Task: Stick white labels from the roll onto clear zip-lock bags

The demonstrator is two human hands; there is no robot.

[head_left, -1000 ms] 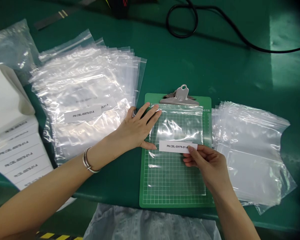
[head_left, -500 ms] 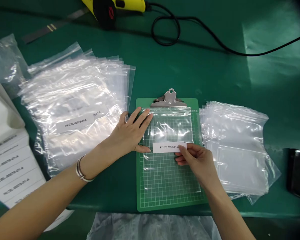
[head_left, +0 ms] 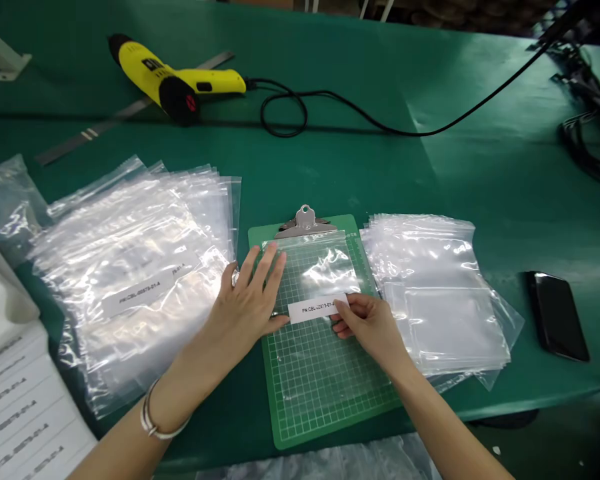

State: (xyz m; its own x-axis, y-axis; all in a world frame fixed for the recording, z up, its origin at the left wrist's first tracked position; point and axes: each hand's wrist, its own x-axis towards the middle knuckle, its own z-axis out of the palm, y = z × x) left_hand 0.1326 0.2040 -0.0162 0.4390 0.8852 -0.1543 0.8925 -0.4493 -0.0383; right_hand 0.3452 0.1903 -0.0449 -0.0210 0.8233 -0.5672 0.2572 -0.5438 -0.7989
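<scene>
A clear zip-lock bag (head_left: pixel 325 373) lies flat on a green gridded cutting mat (head_left: pixel 293 433) with a metal clip (head_left: pixel 305 222) at its top. My right hand (head_left: pixel 373 327) pinches the right end of a white printed label (head_left: pixel 310 309) between thumb and fingers, over the middle of the bag. Whether the label touches the bag all along I cannot tell. My left hand (head_left: pixel 247 300) lies spread at the bag's left edge, its fingertips on the upper left part and its thumb by the label's left end.
Left lies a pile of labelled bags (head_left: pixel 145 347), with a label sheet (head_left: pixel 25 413) in front. More clear bags (head_left: pixel 440 267) lie right of the mat, then a black phone (head_left: pixel 559 315). A yellow heat gun (head_left: pixel 180 83) with black cord (head_left: pixel 360 120) and a steel ruler (head_left: pixel 105 127) lie behind.
The camera view has tilted up and shifted, showing more of the table's back. Both hands keep nearly the same place on the bag, the right still pinching the label.
</scene>
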